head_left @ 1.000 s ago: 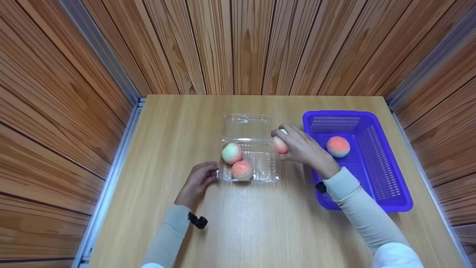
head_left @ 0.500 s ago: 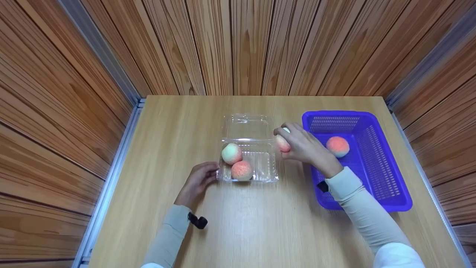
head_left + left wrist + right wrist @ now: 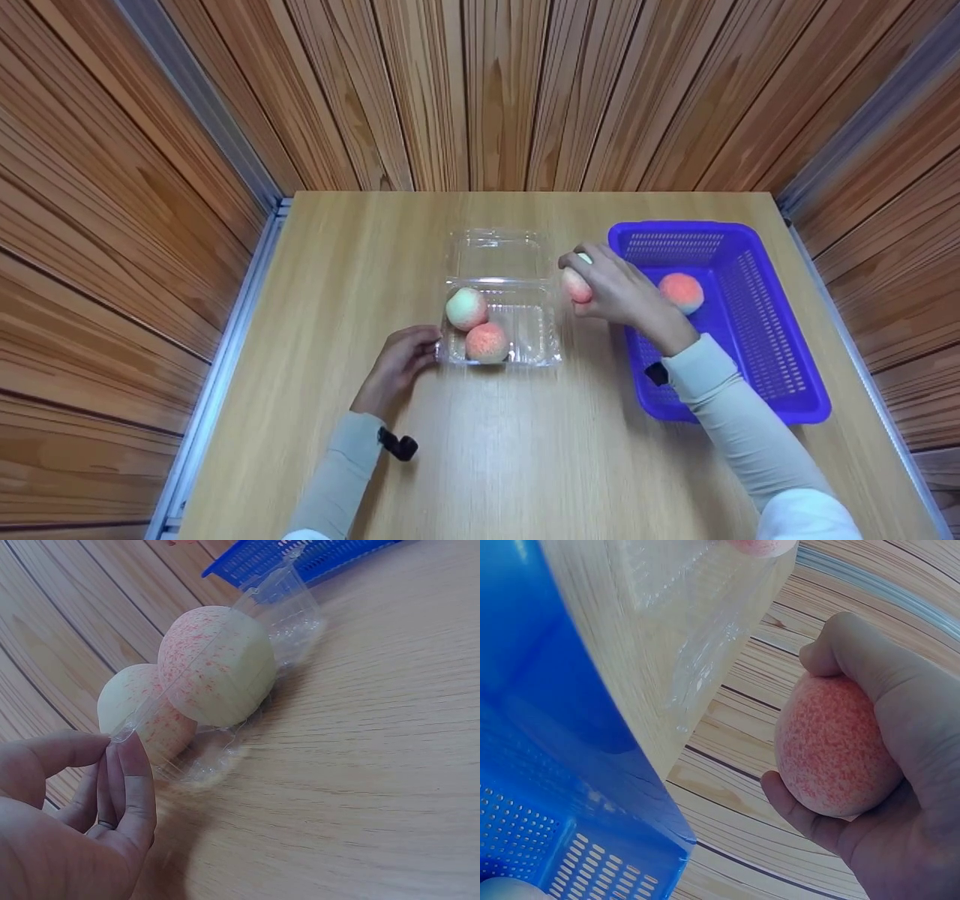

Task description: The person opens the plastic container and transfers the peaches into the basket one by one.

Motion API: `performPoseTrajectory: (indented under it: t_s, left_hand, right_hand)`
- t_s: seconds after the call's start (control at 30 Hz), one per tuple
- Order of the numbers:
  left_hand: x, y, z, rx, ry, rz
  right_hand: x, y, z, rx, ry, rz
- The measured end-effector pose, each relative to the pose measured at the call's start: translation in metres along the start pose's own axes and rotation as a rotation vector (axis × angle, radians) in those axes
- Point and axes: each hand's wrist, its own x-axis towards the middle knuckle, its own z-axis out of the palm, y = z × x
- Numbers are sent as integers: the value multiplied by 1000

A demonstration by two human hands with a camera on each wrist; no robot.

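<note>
My left hand [image 3: 400, 365] pinches the left front rim of a clear plastic clamshell box [image 3: 537, 330] between thumb and fingers. Its lid [image 3: 498, 256] lies folded back, away from me. Two pink-and-cream peaches sit on the box's left side: a paler one [image 3: 466, 309] behind a pinker one [image 3: 487, 343]. Held in my right hand [image 3: 621, 298] is another peach [image 3: 836, 746], raised between the box and the purple basket [image 3: 720, 345]. The thumb and fingers wrap round it, hiding part of it in the head view.
The basket, which looks blue in the wrist views, stands right of the box with one peach [image 3: 682, 292] inside. Its near-left rim passes under my right forearm. Wood-plank walls [image 3: 495, 97] enclose the table [image 3: 480, 465] at the back and both sides.
My right hand has drifted slightly right and back with its peach, away from the box and toward the basket. The left hand and the box stay where they were.
</note>
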Motion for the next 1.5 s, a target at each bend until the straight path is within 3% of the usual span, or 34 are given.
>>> performPoseTrajectory:
  t_s: [0.87,1.5]
  left_hand:
    - [4,-1,-1,11,11,5]
    - [3,-1,0,3,-9,5]
  right_hand:
    - [-2,9,-5,27,-23,68]
    - [-6,16,-4,31,21,63]
